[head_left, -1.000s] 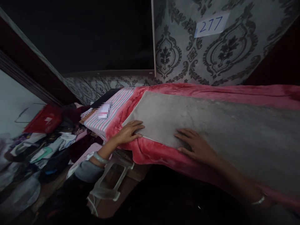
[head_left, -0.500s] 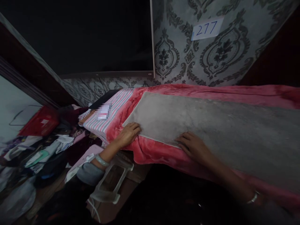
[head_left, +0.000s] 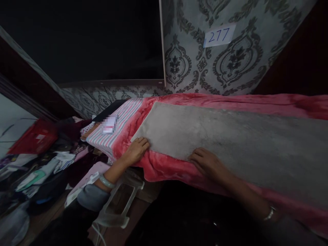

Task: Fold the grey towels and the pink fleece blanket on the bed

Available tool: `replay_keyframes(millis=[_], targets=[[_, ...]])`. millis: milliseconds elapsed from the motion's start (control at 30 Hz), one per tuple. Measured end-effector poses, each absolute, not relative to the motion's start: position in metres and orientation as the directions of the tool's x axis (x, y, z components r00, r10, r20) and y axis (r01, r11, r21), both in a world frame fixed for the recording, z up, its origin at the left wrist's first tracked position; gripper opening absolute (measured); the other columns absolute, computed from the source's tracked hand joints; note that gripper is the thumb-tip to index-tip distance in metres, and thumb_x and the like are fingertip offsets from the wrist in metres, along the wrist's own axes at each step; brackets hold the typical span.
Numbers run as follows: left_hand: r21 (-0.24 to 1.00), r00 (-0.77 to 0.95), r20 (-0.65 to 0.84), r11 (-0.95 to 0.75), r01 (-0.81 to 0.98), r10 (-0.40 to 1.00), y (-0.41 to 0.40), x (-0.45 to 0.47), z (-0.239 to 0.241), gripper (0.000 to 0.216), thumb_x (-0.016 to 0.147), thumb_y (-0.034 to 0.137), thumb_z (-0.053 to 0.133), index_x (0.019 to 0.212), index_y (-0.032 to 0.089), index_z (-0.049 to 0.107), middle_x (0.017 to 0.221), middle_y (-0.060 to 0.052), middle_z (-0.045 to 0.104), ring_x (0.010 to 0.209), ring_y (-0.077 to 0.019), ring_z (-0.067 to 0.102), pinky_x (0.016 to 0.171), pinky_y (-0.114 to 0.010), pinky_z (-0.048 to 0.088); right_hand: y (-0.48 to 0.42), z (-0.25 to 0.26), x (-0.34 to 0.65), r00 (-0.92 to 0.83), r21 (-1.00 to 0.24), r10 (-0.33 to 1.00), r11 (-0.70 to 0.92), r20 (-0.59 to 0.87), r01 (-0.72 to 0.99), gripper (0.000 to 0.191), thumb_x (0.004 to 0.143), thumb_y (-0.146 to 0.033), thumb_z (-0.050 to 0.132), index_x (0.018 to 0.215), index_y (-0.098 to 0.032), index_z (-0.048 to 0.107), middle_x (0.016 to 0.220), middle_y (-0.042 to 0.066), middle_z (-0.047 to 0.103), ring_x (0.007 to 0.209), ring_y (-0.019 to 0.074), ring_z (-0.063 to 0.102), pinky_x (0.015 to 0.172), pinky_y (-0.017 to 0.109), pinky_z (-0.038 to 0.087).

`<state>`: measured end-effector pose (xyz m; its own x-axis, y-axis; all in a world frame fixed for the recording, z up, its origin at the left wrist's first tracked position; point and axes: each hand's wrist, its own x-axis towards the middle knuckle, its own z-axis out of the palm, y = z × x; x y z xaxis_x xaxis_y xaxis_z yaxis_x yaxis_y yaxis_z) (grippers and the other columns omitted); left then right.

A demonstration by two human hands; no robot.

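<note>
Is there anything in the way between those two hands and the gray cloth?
No, nothing I can see. The left hand is right at the near left corner of the gray cloth, and the right hand is on its near edge. The red blanket lies under the cloth, so it isn't blocking them.

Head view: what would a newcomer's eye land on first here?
Probably the long grey fabric panel spread across the red blanket, with the person's left hand at its near left corner and right hand farther right along the near edge. Next, the handwritten "277" sign on the patterned wallpaper and the big dark television at upper left.
</note>
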<state>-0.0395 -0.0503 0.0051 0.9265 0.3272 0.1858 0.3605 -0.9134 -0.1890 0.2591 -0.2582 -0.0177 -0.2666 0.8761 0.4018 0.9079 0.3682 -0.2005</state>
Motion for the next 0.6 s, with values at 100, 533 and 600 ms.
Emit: replay_keyframes(millis=[100,533,600], targets=[[-0.112,0.913,0.21,-0.919,0.379,0.351,-0.051,-0.04,0.014,0.02,0.096,0.016,0.046,0.089,0.019,0.064,0.091,-0.009,0.063,0.087,-0.0251,0.055,0.078,-0.041,0.047,-0.261,-0.014,0.261,-0.241,-0.257,0.884,0.361,0.4,0.897,0.027,0.103,-0.024,0.045,0.094,-0.02,0.07,0.089,0.007,0.063,0.083,0.0201,0.058,0.073,0.033,0.048],[0.124,0.951,0.112,-0.954,0.274,0.288,-0.072,0.075,0.031,0.061,0.101,0.046,0.042,0.157,0.022,0.035,0.167,-0.013,0.027,0.153,-0.0308,0.027,0.122,-0.052,0.029,-0.313,-0.011,0.356,0.2,-0.204,0.898,-0.127,0.391,0.971,0.054,0.103,-0.049,0.037,0.143,-0.019,0.057,0.149,0.016,0.05,0.135,0.0349,0.046,0.11,0.055,0.04],[0.101,0.948,0.023,-0.944,0.315,0.318,-0.071,0.093,0.024,0.065,0.101,0.05,0.042,0.16,0.026,0.03,0.169,-0.011,0.02,0.156,-0.0332,0.019,0.123,-0.059,0.022,-0.323,-0.022,0.369,0.307,-0.154,0.896,-0.271,0.322,0.95,0.059,0.102,-0.054,0.036,0.151,-0.023,0.049,0.158,0.014,0.041,0.143,0.0379,0.037,0.112,0.061,0.035]])
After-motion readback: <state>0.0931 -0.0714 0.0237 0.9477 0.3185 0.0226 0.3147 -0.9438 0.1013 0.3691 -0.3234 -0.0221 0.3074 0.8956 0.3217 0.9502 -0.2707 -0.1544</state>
